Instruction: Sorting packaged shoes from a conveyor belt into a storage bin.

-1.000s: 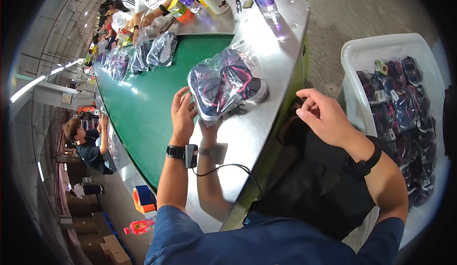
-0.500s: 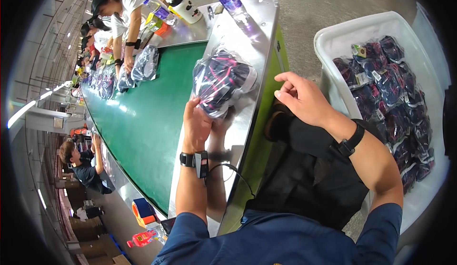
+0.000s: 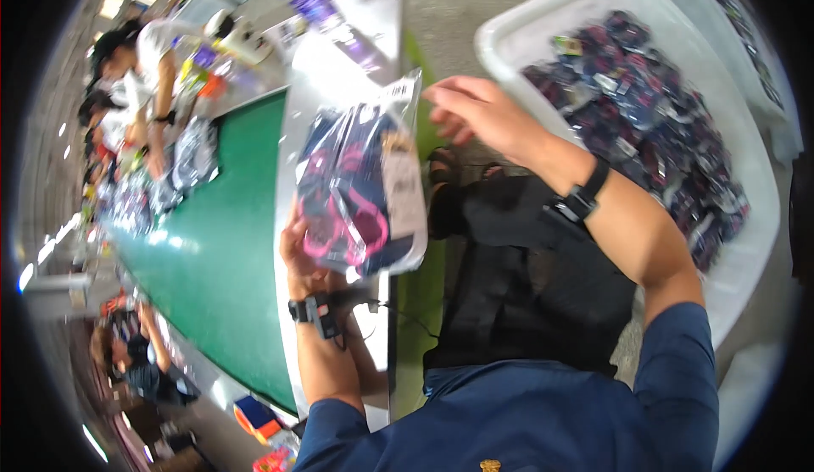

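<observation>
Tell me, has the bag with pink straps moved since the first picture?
Yes, up and rightward: the bag lay on the metal tabletop; now the left hand holds it up, partly past the tabletop's right edge.

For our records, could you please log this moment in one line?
left hand: holds bagged footwear | right hand: empty | white tub: similar bags

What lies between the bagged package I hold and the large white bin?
Between the bagged package and the large white bin, the head view shows the table's green side, your right hand, grey floor, a sandalled foot and dark trousers.
</observation>
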Demonstrator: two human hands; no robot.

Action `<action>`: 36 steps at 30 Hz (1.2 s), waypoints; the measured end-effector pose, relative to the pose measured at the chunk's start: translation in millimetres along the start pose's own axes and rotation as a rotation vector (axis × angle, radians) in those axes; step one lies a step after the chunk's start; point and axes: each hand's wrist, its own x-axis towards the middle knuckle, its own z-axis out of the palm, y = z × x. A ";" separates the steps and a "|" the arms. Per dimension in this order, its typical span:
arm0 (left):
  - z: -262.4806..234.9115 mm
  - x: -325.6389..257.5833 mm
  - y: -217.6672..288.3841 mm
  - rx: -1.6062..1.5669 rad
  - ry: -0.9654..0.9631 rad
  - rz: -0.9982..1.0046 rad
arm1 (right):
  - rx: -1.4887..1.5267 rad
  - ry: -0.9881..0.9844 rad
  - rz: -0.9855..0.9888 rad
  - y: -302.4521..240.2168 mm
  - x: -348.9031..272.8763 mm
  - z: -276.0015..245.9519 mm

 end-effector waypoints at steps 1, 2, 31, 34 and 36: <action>-10.3 -2.3 -1.5 -0.013 -0.040 -0.067 | 0.081 -0.041 0.045 1.9 3.1 -5.8; 29.0 -2.8 4.9 0.070 -0.150 -0.108 | 0.117 -0.103 0.045 8.6 4.3 -12.3; 68.3 -5.5 -26.1 -0.031 -0.316 -0.011 | 0.493 1.057 -0.133 135.5 -297.2 -293.2; 74.7 -7.2 -28.5 -0.060 -0.275 -0.004 | 0.602 1.198 0.274 155.7 -302.9 -297.2; 76.1 -6.3 -28.9 -0.066 -0.283 -0.006 | 0.594 1.168 0.246 156.2 -310.3 -304.7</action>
